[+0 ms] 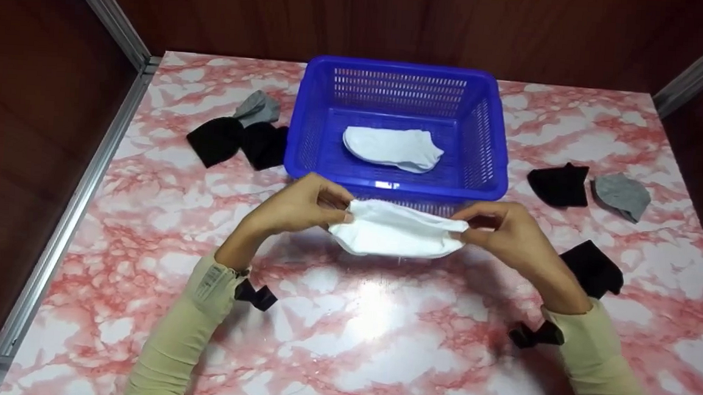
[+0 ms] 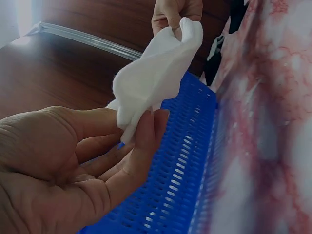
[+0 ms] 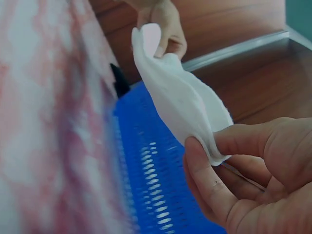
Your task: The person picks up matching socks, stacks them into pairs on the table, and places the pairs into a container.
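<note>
Stretched between both hands is a white sock (image 1: 399,232), held up just in front of the blue basket (image 1: 395,188). My left hand (image 1: 299,206) pinches its left end between thumb and fingers. At the opposite end, my right hand (image 1: 502,231) pinches the sock the same way. Both wrist views show the white fabric (image 2: 153,73) sagging into folds between the two grips, with the thumb on one side and fingertips on the other. Inside the basket lies a flat white pair of socks (image 1: 391,147), toes toward the left.
Left of the basket lie black socks (image 1: 214,141) and a grey sock (image 1: 258,109). To the right are a black sock (image 1: 558,184), a grey sock (image 1: 622,196) and another black sock (image 1: 592,268) close to my right wrist. Dark wood panels (image 1: 399,23) enclose the marbled table (image 1: 342,356).
</note>
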A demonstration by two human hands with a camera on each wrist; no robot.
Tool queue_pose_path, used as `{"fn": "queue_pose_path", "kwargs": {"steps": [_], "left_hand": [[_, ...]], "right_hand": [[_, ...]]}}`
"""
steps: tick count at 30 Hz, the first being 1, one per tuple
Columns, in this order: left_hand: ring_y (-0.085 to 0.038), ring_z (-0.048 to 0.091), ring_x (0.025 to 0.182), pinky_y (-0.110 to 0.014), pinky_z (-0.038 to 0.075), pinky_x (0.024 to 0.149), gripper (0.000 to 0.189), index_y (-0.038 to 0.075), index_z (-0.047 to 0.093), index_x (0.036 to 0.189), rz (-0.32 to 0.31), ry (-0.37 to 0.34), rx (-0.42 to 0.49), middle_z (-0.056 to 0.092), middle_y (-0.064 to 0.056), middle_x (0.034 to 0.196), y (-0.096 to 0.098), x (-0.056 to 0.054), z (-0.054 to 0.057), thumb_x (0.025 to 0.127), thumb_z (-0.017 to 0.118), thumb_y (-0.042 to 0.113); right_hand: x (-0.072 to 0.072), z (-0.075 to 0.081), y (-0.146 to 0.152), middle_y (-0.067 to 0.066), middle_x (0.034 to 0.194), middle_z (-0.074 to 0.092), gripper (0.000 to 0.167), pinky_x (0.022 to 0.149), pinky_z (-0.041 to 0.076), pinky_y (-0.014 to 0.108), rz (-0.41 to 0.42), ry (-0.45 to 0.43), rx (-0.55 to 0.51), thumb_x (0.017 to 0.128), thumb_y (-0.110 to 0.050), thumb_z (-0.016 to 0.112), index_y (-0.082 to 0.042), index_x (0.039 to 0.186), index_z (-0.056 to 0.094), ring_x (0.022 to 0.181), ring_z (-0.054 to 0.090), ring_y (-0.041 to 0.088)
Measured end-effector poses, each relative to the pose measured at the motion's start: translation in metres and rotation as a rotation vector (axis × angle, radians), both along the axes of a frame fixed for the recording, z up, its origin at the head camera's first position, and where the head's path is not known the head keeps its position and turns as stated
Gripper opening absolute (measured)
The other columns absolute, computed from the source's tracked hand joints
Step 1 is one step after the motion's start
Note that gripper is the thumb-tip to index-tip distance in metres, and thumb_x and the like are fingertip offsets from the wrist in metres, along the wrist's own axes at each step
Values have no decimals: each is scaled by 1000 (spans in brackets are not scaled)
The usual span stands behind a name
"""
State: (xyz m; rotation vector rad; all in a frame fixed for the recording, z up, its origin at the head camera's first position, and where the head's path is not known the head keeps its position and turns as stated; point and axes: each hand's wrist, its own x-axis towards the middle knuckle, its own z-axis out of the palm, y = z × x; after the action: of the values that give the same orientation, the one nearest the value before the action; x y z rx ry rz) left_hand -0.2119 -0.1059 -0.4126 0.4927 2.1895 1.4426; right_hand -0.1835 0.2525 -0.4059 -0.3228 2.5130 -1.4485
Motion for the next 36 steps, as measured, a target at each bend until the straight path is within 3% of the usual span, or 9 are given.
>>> {"fn": "queue_pose_path", "kwargs": {"steps": [4,12,17,24,30,36], "left_hand": [[-11,72,88,-35,64,76,32,2,75,123,-3,31,13,79,-16,113,0,-6,12,95,77,17],[-11,72,89,-23,60,73,25,4,77,117,-7,31,45,79,-12,106,0,-22,26,96,75,17],[-13,74,94,-26,62,85,27,2,76,119,-19,51,66,79,-13,110,-2,-33,31,95,76,16],[-13,73,92,-27,62,81,29,2,75,122,-11,54,88,79,-13,109,-2,-44,41,95,77,14],[-17,74,100,-30,62,90,35,5,73,126,-10,76,35,78,-14,117,-1,-60,47,94,79,17],[-15,71,98,-26,60,87,31,4,74,123,8,100,17,77,-8,109,-4,-78,52,95,78,16]], "right_hand": [[-8,16,0,-11,92,76,20,73,63,24,22,11,-20,87,-4,81,0,107,80,86,72,8],[-29,37,4,-3,91,79,19,70,60,21,89,16,-15,89,-8,82,0,106,80,81,71,6],[-42,42,6,-9,93,78,21,72,59,21,106,-15,-8,91,-11,82,-2,109,79,82,71,5],[-58,49,8,-5,90,80,20,71,61,21,119,-45,-56,90,-9,81,-3,110,79,79,72,4],[-73,50,6,-4,89,81,16,73,64,25,123,-100,-132,92,-4,78,-4,109,80,80,75,6],[-94,53,0,-7,88,79,16,76,61,22,100,-82,-75,91,-8,80,-8,106,81,80,71,5]]}}
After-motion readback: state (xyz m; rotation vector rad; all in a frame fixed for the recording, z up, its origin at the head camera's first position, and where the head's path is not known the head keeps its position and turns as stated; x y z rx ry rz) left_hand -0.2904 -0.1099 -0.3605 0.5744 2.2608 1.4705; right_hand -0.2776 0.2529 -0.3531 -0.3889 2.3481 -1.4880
